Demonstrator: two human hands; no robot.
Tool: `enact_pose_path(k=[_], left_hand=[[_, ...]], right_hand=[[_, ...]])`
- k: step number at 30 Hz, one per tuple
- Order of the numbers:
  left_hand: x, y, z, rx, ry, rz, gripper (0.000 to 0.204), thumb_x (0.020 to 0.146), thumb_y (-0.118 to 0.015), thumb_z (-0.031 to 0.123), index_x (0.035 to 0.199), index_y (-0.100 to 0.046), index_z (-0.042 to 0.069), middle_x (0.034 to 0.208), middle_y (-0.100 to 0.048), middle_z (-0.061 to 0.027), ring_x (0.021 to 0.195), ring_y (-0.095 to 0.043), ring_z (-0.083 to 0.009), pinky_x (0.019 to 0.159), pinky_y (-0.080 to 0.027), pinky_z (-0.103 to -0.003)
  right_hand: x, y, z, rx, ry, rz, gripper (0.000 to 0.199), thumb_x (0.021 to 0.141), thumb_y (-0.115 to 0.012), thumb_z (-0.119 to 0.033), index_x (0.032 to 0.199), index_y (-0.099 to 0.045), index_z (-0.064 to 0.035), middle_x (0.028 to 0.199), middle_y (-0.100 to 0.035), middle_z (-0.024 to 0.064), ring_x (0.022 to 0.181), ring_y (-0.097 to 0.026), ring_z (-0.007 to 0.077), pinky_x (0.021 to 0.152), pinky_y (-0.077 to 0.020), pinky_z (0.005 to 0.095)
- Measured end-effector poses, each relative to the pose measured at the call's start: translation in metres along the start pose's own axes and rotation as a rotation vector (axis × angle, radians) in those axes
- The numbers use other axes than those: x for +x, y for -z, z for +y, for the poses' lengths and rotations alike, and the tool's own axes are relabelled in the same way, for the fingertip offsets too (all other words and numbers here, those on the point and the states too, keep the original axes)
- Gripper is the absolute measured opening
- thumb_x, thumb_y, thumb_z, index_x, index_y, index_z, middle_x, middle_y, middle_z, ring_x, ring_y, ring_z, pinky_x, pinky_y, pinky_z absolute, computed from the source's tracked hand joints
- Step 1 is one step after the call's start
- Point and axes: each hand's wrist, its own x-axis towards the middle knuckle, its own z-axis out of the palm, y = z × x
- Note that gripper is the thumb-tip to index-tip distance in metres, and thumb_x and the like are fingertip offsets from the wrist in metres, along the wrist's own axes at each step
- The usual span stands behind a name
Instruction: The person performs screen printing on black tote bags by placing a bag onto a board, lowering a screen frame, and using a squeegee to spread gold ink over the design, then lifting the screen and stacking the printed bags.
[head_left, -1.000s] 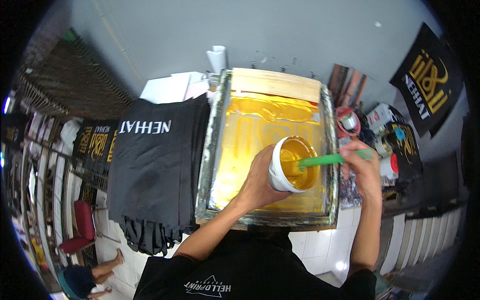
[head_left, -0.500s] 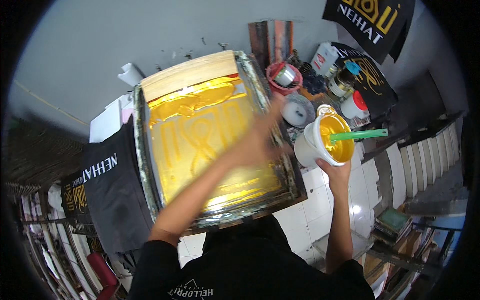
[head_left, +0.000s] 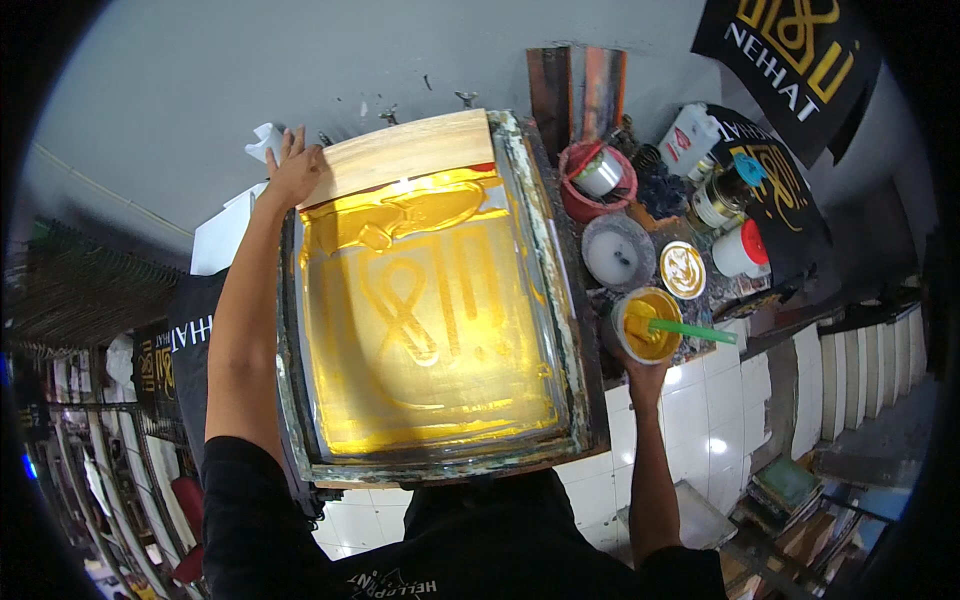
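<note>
Red-capped white jar (head_left: 733,252), pink tub (head_left: 603,209) — grey wall (head_left: 380,55), tiled floor (head_left: 690,420)

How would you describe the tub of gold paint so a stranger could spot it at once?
Start at the large gold-smeared screen in the middle. Beyond its right edge, the right hand holds a round tub. Unlike the pale container just above it in the picture, this tub has gold paint inside and a green stick jutting out rightward.

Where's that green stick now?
Right of centre in the head view, the green stick leans out of the paint tub gripped by the right hand, below the gold-smeared lid.
</note>
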Motion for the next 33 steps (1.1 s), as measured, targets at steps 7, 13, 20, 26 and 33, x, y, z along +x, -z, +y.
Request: enact_pose_path(k=[7, 13, 20, 26, 33], left_hand=[[-0.024, 0.020, -0.004, -0.113, -0.207, 0.201, 0.031, 0.094, -0.060, 0.015, 0.124, -0.066, 0.007, 0.163, -0.032, -0.0136, 0.153, -0.022, -0.0393, 0.121, -0.014, -0.064], [-0.096, 0.041, -0.007, -0.359, -0.220, 0.290, 0.039, 0.094, -0.068, 0.020, 0.130, -0.058, 0.007, 0.118, -0.070, -0.0131, 0.117, -0.062, -0.0325, 0.108, -0.033, -0.051], [-0.121, 0.047, -0.016, -0.588, -0.229, 0.236, 0.027, 0.086, -0.076, 0.022, 0.102, -0.072, 0.001, 0.094, -0.072, -0.0208, 0.087, -0.069, -0.0388, 0.078, -0.054, -0.045], [-0.124, 0.039, -0.020, -0.621, -0.150, 0.190, 0.028, 0.084, -0.077, 0.023, 0.101, -0.073, 0.000, 0.090, -0.071, -0.0210, 0.084, -0.069, -0.0405, 0.078, -0.053, -0.046], [-0.162, 0.045, -0.010, -0.659, -0.145, 0.148, 0.029, 0.082, -0.078, 0.021, 0.102, -0.071, 0.000, 0.091, -0.071, -0.0201, 0.085, -0.069, -0.0395, 0.078, -0.054, -0.045]], right_hand=[[-0.050, 0.086, -0.066, -0.398, -0.210, 0.141, 0.026, 0.091, -0.070, 0.000, 0.117, -0.067, 0.0022, 0.098, -0.072, 0.0068, 0.091, -0.068, 0.0172, 0.091, -0.0531, 0.0329], [0.051, -0.150, -0.300, -0.457, 0.853, -0.176, 0.052, 0.084, -0.077, -0.009, 0.133, -0.061, -0.0015, 0.132, -0.065, 0.0174, 0.125, -0.059, 0.0358, 0.111, -0.0421, 0.0439], [0.130, -0.318, -0.309, -1.237, 0.697, -0.687, 0.060, 0.080, -0.078, -0.051, 0.118, -0.072, -0.0052, 0.108, -0.074, 0.0203, 0.104, -0.070, 0.0375, 0.093, -0.0550, 0.0484], [0.115, -0.327, -0.300, -1.303, 0.664, -0.559, 0.071, 0.077, -0.071, -0.073, 0.105, -0.078, -0.0080, 0.096, -0.077, 0.0167, 0.093, -0.074, 0.0344, 0.083, -0.0582, 0.0461], [0.082, -0.301, -0.294, -1.333, 0.663, -0.578, 0.072, 0.076, -0.070, -0.076, 0.098, -0.078, -0.0078, 0.090, -0.077, 0.0156, 0.089, -0.075, 0.0330, 0.078, -0.0581, 0.0460]])
